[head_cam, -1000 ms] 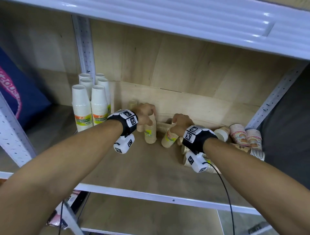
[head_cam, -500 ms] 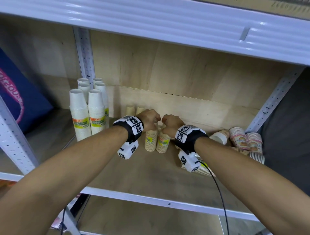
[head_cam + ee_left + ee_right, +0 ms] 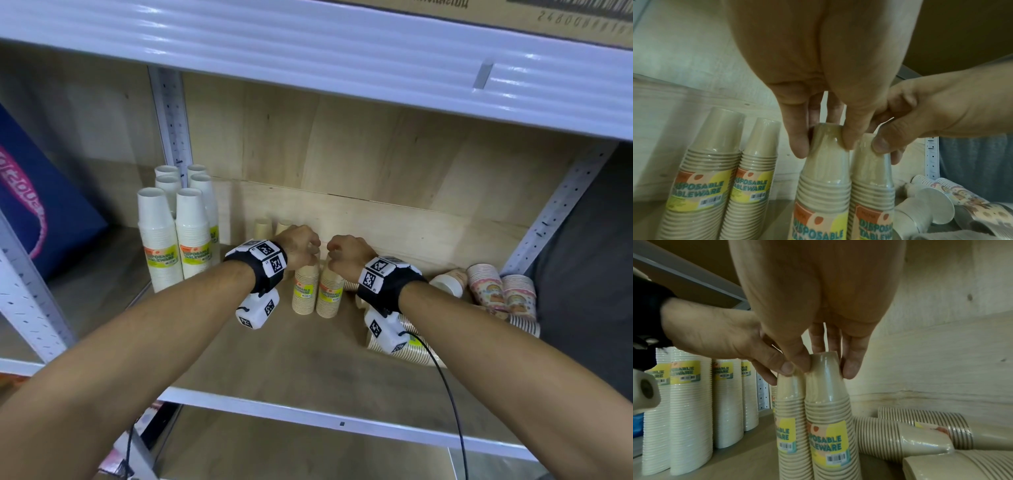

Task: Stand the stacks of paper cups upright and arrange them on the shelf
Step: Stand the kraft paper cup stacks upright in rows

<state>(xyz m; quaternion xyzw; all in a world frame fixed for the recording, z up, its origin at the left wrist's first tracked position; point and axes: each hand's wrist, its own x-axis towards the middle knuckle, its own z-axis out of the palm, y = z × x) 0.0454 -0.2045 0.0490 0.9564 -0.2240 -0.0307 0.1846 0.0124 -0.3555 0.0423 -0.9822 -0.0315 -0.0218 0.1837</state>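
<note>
left hand point(image 3: 301, 245) and right hand point(image 3: 349, 251) each pinch a tan cup stack point(image 3: 305, 289) mid-frame; press both bases flat before letting go.

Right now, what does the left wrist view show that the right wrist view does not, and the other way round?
Only the left wrist view: two upright tan stacks at the back wall, and the patterned cups lying at the right. Only the right wrist view: the tall white stacks standing at the left, and tan stacks lying down. Both show the left hand and right hand each pinching the top of one upright tan stack, side by side.
</note>
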